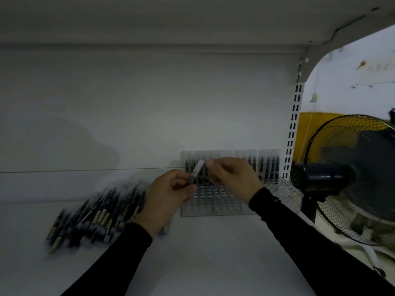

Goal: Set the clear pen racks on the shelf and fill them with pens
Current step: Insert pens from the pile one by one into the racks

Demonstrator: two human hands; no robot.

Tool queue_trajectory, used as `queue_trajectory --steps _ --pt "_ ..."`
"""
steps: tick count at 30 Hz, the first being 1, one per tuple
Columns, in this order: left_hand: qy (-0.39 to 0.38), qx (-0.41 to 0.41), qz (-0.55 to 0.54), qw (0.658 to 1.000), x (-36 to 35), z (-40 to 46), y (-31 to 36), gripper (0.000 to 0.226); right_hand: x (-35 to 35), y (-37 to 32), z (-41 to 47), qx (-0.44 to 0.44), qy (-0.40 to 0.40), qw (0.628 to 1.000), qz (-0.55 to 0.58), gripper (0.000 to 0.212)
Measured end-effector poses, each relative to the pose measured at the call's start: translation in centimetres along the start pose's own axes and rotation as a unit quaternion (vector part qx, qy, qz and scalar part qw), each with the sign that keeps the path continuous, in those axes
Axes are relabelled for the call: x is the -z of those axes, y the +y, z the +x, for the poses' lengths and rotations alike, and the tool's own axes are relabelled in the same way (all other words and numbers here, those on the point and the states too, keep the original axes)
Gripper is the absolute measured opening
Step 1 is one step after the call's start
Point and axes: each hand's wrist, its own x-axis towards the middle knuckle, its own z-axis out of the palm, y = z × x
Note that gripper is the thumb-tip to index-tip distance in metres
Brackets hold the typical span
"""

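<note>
Black sleeves lead up to both hands over the shelf (213, 253). Her left hand (168, 197) pinches one pen (196, 170), tilted up and rightward; the right hand (232, 175), fingers curled, meets its cap. Just beyond stands the clear rack (215, 205), nearer the right hand; loose pens (94, 218) lie left.

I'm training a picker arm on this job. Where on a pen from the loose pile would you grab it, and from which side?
Judging by the pile of pens, grip mid-barrel, from above and across the pen's length. They lie flat and side by side on the shelf, so only their upper sides are free. The left hand holds one pen similarly, by its dark barrel.
</note>
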Motion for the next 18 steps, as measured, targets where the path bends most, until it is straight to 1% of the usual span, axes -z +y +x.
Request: queue_trajectory --steps 4,7,9,10,11,12,14,16,18 --pt "0.002 -0.018 0.027 0.999 -1.4 -0.1 0.6 0.015 -0.5 -0.2 -0.4 -0.001 0.0 0.999 0.047 0.038" --pt "-0.006 -0.023 0.052 0.998 -2.2 0.0 0.7 0.017 -0.1 0.0 -0.3 -0.027 0.021 0.99 0.14 0.029" --pt "-0.024 -0.043 0.101 0.994 -2.3 0.0 0.6 0.009 0.7 0.2 0.0 -0.044 0.052 0.982 0.174 0.023" --pt "-0.032 -0.058 0.146 0.987 -2.2 0.0 0.4 0.012 1.2 0.3 0.1 -0.049 0.075 0.979 0.182 0.021" --pt "-0.047 -0.073 0.201 0.976 -1.9 0.1 0.0 0.024 1.9 0.5 0.3 -0.053 0.102 0.975 0.189 0.019" --pt "-0.071 -0.089 0.265 0.958 -1.7 0.0 -0.4 0.038 2.6 0.6 0.4 -0.056 0.131 0.971 0.193 0.017" --pt "-0.127 -0.121 0.371 0.912 -1.5 -0.2 -1.1 0.069 3.9 0.8 0.7 -0.06 0.189 0.962 0.188 0.01" --pt "-0.164 -0.143 0.438 0.872 -1.8 -0.1 -2.2 0.095 5.1 1.6 1.5 -0.057 0.232 0.959 0.155 0.007" --pt "-0.174 -0.155 0.476 0.848 -2.2 0.3 -3.6 0.111 5.9 2.3 2.4 -0.047 0.253 0.96 0.112 0.009"
